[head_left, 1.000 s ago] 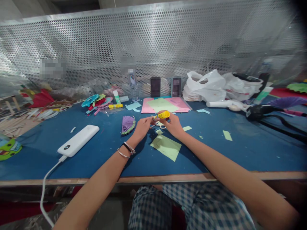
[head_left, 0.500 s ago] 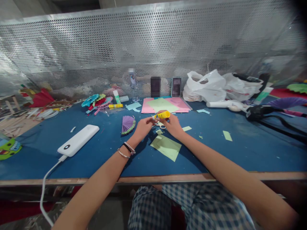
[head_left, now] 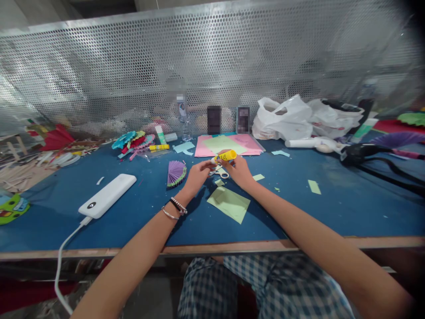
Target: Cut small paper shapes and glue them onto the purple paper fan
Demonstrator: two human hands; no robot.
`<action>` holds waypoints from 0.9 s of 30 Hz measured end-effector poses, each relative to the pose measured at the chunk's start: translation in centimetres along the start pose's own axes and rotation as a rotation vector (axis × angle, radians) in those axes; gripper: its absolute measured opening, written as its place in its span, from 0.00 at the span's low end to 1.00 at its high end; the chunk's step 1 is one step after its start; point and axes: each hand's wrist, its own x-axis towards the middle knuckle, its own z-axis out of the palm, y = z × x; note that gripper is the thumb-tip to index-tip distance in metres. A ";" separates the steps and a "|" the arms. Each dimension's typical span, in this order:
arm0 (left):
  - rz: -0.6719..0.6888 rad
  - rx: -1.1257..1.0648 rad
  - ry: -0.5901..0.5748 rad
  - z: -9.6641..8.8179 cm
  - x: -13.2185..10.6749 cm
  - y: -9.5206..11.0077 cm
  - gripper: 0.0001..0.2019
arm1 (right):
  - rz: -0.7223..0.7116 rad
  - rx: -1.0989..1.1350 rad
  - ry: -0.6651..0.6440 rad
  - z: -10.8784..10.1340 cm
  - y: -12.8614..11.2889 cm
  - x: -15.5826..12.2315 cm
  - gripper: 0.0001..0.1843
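Note:
Above the table, a yellow glue stick (head_left: 227,155) is held nearly level between my two hands. My right hand (head_left: 239,170) has its fingers closed round the yellow body. My left hand (head_left: 198,176) is closed at the white end, its fingertips partly hidden. White-handled scissors (head_left: 223,175) lie under the hands, partly covered by them. Nearer to me are a light green paper sheet (head_left: 229,204) and a small green scrap (head_left: 219,182). Left of my left hand lies a purple pleated paper fan (head_left: 176,173) with a green edge.
A white power bank (head_left: 108,196) with a cable lies at the left. Behind the hands are pink paper sheets (head_left: 202,147), another yellow glue stick (head_left: 159,147) and a water bottle (head_left: 185,122). White plastic bags (head_left: 282,119) stand back right, before a perforated metal screen (head_left: 212,57).
The glue stick remains between both hands, its yellow end slightly further right and up. More of the scissors shows beneath the hands. The view has shifted a little.

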 end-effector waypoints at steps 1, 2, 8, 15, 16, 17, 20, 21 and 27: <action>-0.007 0.010 0.001 0.0 0.0 0.0 0.21 | -0.001 -0.001 0.002 0.0 0.0 0.0 0.19; -0.013 0.021 0.002 0.0 0.0 0.0 0.21 | -0.002 -0.002 0.003 0.0 0.0 0.0 0.19; -0.017 0.057 0.038 -0.1 -0.2 0.3 0.17 | -0.041 0.004 -0.017 -0.1 -0.5 -0.2 0.18; -0.024 -0.011 0.014 -0.2 -0.2 0.5 0.19 | -0.088 -0.004 -0.053 -0.2 -0.7 -0.5 0.17; -0.024 -0.036 0.012 -0.2 -0.1 0.4 0.19 | -0.098 -0.003 -0.063 -0.1 -0.7 -0.5 0.17; -0.024 -0.060 0.013 -0.2 -0.1 0.4 0.19 | -0.107 -0.001 -0.069 -0.1 -0.6 -0.5 0.17; -0.018 -0.078 0.031 -0.2 0.1 0.3 0.19 | -0.104 -0.006 -0.056 0.0 -0.6 -0.6 0.17; -0.017 -0.064 0.037 -0.2 0.1 0.2 0.19 | -0.091 -0.010 -0.048 0.1 -0.6 -0.6 0.17; -0.010 0.079 0.092 -0.4 0.3 -0.1 0.18 | 0.000 -0.024 -0.015 0.1 -0.6 -0.5 0.20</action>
